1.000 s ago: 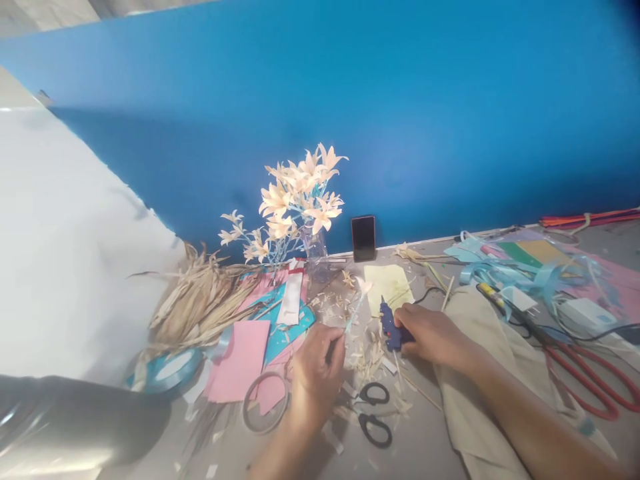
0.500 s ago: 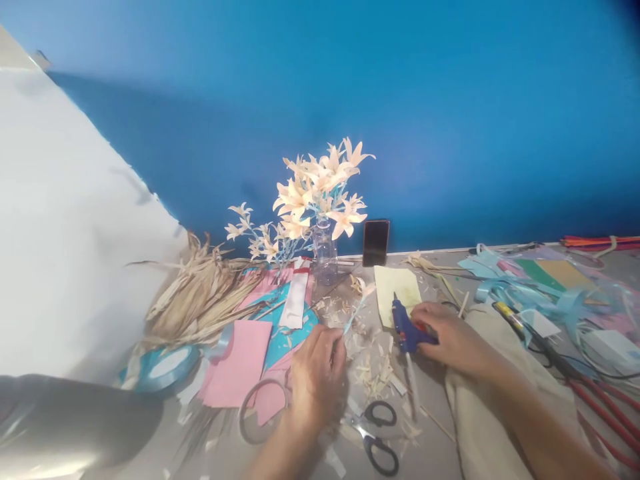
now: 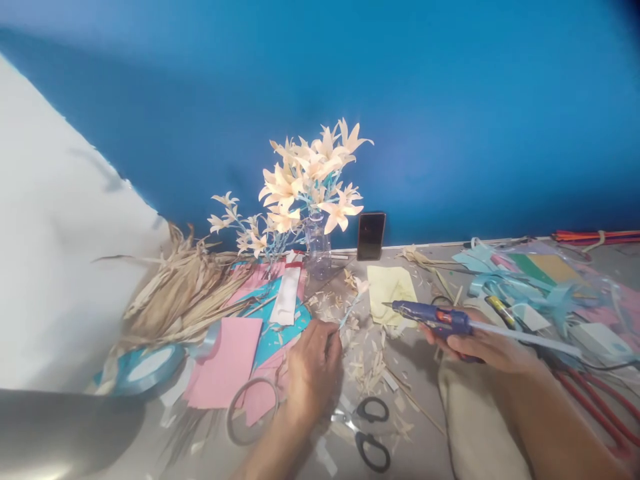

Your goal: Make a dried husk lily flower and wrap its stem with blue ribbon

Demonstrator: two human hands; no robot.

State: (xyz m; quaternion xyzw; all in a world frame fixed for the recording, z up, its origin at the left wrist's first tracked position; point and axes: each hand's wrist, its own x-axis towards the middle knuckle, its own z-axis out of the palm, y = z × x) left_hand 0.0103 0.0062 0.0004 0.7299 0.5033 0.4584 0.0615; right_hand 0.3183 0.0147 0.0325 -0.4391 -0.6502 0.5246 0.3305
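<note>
My left hand (image 3: pixel 314 370) is closed, its fingertips pinching the thin blue stem of a small artificial flower (image 3: pixel 355 297). Its pale petals point up and to the right. In my right hand (image 3: pixel 483 343) is a blue glue gun (image 3: pixel 433 316), lifted off the table with the nozzle pointing left. A long whitish glue stick sticks out of its back end over my wrist. Behind the nozzle lies a yellow paper (image 3: pixel 390 290). Open scissors (image 3: pixel 361 427) with black handles lie just right of my left wrist, among pale shavings (image 3: pixel 370 370).
A clear bottle (image 3: pixel 317 253) holds pale flowers (image 3: pixel 313 177) near the blue wall, beside a leaning phone (image 3: pixel 371 237). Dried husks (image 3: pixel 185 287), pink paper (image 3: pixel 225 363), blue ribbon roll (image 3: pixel 150 369) and a tape ring (image 3: pixel 233 413) fill the left. Ribbons (image 3: pixel 540 293) and red-handled tools (image 3: pixel 595 407) crowd the right.
My right hand has picked the glue gun up off the table and turned its nozzle leftward. My left hand keeps its pinch on the flower stem. The view has shifted slightly.
</note>
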